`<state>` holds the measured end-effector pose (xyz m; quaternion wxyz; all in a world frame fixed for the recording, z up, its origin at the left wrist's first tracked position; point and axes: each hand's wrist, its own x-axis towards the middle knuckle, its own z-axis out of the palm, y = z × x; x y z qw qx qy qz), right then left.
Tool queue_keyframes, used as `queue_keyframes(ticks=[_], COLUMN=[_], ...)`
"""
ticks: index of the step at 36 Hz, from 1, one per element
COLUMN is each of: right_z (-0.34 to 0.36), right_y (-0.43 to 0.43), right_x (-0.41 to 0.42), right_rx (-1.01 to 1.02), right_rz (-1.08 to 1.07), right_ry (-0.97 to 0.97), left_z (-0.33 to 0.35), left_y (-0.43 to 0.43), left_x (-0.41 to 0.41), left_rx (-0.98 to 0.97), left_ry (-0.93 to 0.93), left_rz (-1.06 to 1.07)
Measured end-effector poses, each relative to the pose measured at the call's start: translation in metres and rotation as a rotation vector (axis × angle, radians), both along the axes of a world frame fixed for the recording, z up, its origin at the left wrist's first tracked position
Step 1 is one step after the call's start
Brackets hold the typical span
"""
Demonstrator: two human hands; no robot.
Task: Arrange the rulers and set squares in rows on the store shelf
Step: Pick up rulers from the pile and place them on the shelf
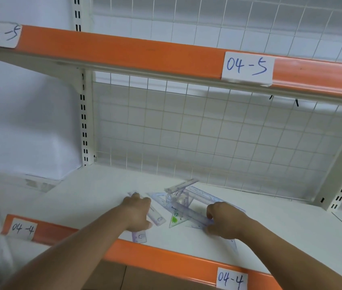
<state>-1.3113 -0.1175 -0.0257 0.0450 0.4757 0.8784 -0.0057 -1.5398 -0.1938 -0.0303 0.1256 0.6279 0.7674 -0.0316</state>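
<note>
Left hand [137,214] lies palm down on a clear purple-tinted plastic ruler [139,237] near the front edge of the white store shelf [281,227]; whether its fingers hook the ruler cannot be told. Right hand [222,221] pinches a long clear plastic straightedge [193,214] at the edge of a loose pile of transparent rulers and set squares [178,195], mid-shelf. These pieces look light, stiff and slick, likely to slide and hard to lift when flat. An overhanging edge or corner seems the best hold.
</note>
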Motion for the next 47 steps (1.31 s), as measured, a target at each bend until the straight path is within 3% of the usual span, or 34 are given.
queue_keyframes(ticks=[4, 12, 18, 26, 32, 47], right_z=[-0.003, -0.005, -0.006, -0.003, 0.003, -0.002], right_y=[0.001, 0.000, -0.001, -0.001, -0.002, -0.010], right_x=[-0.002, -0.001, 0.005, 0.014, 0.024, 0.065], right_rx=[-0.004, -0.006, -0.011, -0.018, -0.020, 0.044], right_rz=[0.009, 0.025, 0.006, -0.045, -0.105, -0.350], right_ry=[0.020, 0.034, 0.048, 0.073, 0.060, 0.113], left_z=[0.000, 0.008, -0.001, -0.001, 0.000, -0.007], left_y=[-0.002, -0.004, 0.006, 0.012, 0.020, 0.047], left_x=[-0.003, 0.003, 0.001, 0.011, 0.015, 0.055], left_rx=[-0.005, -0.096, -0.028, 0.189, 0.298, 0.338], left_ry=[0.014, 0.047, 0.082, -0.112, -0.135, -0.155], left_rz=[0.201, 0.206, 0.249, 0.120, 0.071, -0.044])
